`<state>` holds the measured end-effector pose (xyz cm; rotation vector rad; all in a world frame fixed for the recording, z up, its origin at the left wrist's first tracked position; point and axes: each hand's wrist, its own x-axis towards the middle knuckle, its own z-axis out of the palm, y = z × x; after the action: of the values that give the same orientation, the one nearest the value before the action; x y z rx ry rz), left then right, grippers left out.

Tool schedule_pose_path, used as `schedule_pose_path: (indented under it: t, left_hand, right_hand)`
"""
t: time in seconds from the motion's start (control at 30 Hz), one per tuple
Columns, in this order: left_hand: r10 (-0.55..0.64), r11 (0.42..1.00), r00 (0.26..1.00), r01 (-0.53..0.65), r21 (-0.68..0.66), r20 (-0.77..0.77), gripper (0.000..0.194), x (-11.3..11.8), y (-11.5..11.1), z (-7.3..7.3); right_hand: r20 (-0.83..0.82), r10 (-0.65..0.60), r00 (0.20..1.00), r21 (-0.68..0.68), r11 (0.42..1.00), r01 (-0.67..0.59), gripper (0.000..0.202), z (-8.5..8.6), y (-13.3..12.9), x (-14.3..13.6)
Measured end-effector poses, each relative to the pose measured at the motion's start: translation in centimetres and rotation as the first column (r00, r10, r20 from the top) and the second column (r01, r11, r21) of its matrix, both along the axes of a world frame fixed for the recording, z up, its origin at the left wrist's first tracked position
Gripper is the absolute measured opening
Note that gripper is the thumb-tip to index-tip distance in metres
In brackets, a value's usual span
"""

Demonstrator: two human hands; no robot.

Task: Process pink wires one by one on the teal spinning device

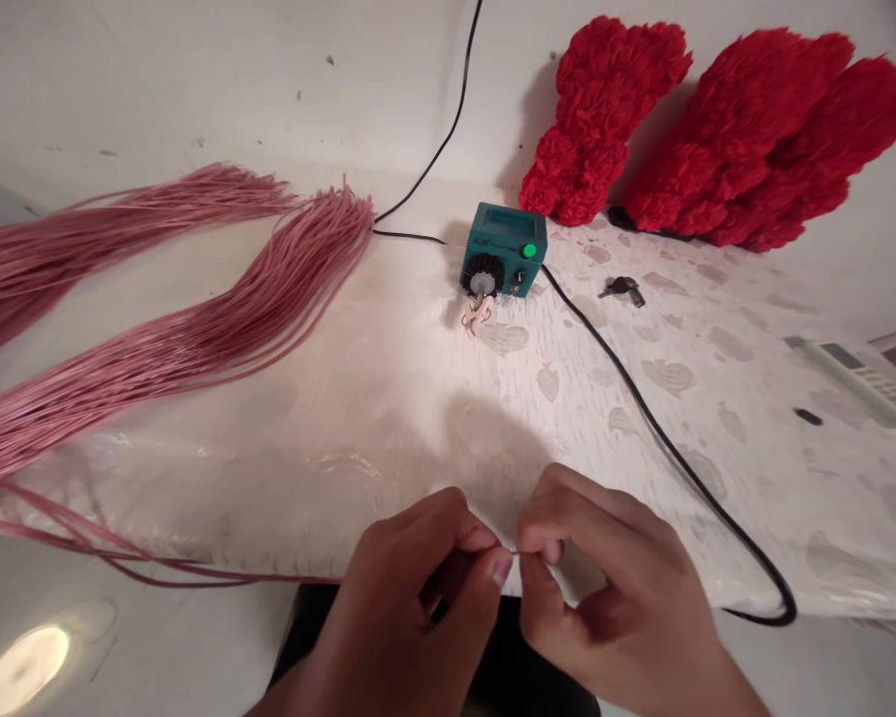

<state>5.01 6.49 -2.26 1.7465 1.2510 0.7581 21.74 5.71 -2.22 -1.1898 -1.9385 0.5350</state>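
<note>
Left hand (418, 578), right hand (616, 578), strand (515, 554) across their grip

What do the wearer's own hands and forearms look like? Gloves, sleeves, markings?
Two bare human hands, left hand and right hand: no gloves, and no rings or markings that I can make out. The left thumbnail shows. No sleeve, watch or bracelet on the parts of the wrists in frame; the forearms are mostly cut off by the bottom edge.

Our L hand (425, 588) & R hand (612, 578) hover nr table's (373, 428) near edge, both pinching, w/ fingertips nearly touching.
</note>
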Motion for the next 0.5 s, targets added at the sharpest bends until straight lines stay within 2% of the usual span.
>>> schedule_pose_path:
  t: [0.1,0.33,0.5]
  left_hand:
    - [0.006,1.000,1.000,-0.006,0.027,-0.004,0.020,-0.03,-0.14,-0.01]
    - [0.035,0.999,0.999,-0.034,-0.031,0.021,0.021,-0.38,-0.22,0.25]
    - [0.043,0.999,0.997,-0.042,-0.024,0.065,0.020,-0.09,-0.09,0.11]
  right_hand:
    - [-0.032,-0.017,0.999,-0.029,0.999,0.016,0.023,0.04,0.02,0.01]
    - [-0.092,-0.016,0.996,-0.161,0.987,0.001,0.022,0.05,-0.64,0.39]
    - [-0.105,0.002,0.994,-0.140,0.990,-0.017,0.021,0.05,-0.61,0.21]
